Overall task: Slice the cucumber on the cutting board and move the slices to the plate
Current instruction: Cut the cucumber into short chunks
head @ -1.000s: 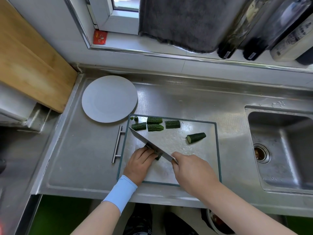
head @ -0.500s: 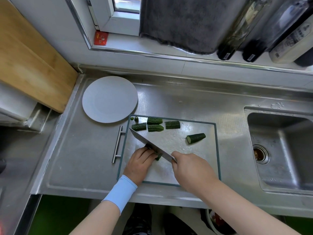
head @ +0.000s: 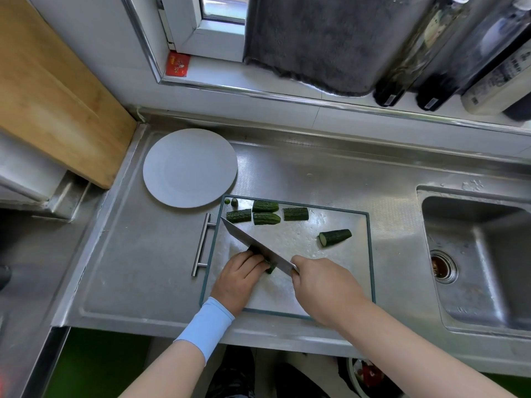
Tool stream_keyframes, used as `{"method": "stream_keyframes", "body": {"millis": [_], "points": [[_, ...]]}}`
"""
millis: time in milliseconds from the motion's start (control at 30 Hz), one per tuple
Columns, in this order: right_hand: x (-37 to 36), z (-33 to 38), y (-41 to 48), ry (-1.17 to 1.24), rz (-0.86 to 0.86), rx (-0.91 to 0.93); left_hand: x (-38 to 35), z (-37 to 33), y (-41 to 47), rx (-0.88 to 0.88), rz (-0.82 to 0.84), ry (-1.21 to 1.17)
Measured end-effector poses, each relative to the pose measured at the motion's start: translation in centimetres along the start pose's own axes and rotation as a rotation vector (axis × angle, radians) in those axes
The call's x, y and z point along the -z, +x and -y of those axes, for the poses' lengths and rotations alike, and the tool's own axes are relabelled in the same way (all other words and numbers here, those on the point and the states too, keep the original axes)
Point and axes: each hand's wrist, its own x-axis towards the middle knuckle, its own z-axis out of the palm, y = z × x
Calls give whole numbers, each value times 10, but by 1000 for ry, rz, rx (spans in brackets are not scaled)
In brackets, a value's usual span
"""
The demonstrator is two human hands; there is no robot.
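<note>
Mid-chop on the cutting board
Left hand curled over a cucumber piece — right hand gripping the knife, blade across it.

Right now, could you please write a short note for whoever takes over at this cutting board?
Left hand holds down a cucumber piece on the cutting board. Right hand grips the knife, blade across that piece.
Four cut chunks lie along the board's far edge, a fifth chunk further right.
Done: cucumber cut into chunks.
Left: finish slicing, then move the slices to the white plate, which holds no cucumber yet.
</note>
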Motion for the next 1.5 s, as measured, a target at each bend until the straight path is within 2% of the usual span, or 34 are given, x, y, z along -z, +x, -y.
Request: {"method": "stream_keyframes", "body": {"millis": [500,1033,1500], "points": [[-13,2,15,-13,-3,2,-1,-1,-3,12,-3,21],[-49,1,33,92,-27,31,2,-3,1,23,-22,20],[-39,-10,35,223,-19,-48,6,-4,6,16,59,-16]]}}
